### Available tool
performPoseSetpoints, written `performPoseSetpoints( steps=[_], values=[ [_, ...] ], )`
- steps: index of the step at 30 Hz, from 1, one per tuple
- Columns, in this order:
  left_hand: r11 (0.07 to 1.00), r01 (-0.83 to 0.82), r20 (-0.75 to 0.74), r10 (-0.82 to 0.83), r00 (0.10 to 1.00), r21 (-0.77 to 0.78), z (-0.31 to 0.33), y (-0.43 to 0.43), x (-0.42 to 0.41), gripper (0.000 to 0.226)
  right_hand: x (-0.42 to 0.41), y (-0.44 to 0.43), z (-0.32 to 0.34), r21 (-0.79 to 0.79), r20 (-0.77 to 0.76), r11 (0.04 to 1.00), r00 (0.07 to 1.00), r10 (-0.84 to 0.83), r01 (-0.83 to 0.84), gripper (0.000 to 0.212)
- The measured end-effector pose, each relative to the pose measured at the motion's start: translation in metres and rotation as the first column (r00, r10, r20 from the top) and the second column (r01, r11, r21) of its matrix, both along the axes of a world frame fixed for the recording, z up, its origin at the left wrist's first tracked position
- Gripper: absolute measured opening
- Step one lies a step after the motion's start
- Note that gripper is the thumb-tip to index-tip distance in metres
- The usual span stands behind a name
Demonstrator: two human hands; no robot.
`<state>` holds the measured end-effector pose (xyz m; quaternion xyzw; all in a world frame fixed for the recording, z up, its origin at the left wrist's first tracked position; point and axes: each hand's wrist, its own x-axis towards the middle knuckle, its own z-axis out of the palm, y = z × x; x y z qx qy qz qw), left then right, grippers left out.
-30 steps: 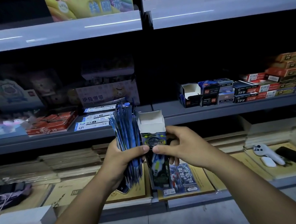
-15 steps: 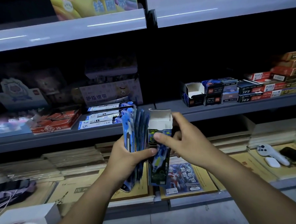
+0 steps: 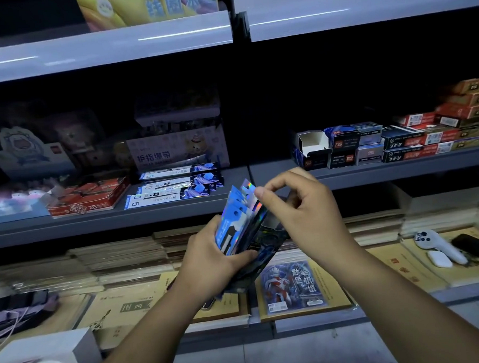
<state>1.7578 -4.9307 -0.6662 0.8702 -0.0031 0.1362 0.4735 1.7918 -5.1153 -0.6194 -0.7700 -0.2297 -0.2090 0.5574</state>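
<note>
Before a shop shelf, the left hand clutches fanned card packs and a dark box in curled fingers; the right hand pinches one pack's top edge. A hard tug could spill the loose fan.

Fanned card packs: blue, holographic, tops tilted toward 1 o'clock. A dark printed box touches them at 4 o'clock.

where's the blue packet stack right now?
Head view, centre: the blue packet stack is gripped in the left hand, in front of the middle shelf, with the right hand pinching its top edge.
</note>
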Motion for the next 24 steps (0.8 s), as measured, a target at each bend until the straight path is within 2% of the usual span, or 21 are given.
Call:
performPoseSetpoints(
  steps=[6,11,14,18,21,24],
  values=[
    [0.998,-0.049,0.000,0.049,0.999,0.046,0.000,-0.004,-0.001,0.046,0.002,-0.002,0.001,0.099,-0.138,0.993,0.987,0.075,-0.062,0.017],
    [0.981,-0.037,0.014,0.035,0.999,0.190,0.001,-0.003,-0.001,0.044,0.008,-0.004,-0.003,0.155,-0.265,0.987,0.961,0.078,-0.037,0.019],
    [0.976,-0.049,0.001,0.049,0.999,0.210,-0.003,-0.001,0.002,0.046,0.012,-0.004,-0.002,0.173,-0.243,0.985,0.969,0.044,-0.001,0.020],
    [0.974,-0.073,-0.014,0.078,0.997,0.213,-0.008,0.006,0.007,0.046,0.018,-0.017,0.006,0.341,-0.235,0.933,0.971,-0.035,0.117,0.017],
    [0.973,-0.082,-0.002,0.084,0.996,0.215,-0.009,0.010,0.009,0.045,0.016,-0.021,0.009,0.470,-0.255,0.879,0.966,0.052,0.077,0.017],
    [0.972,-0.092,0.005,0.093,0.996,0.214,-0.009,0.012,0.009,0.045,0.011,-0.014,0.007,0.476,-0.288,0.879,0.937,0.196,-0.038,0.016]
  ],
)
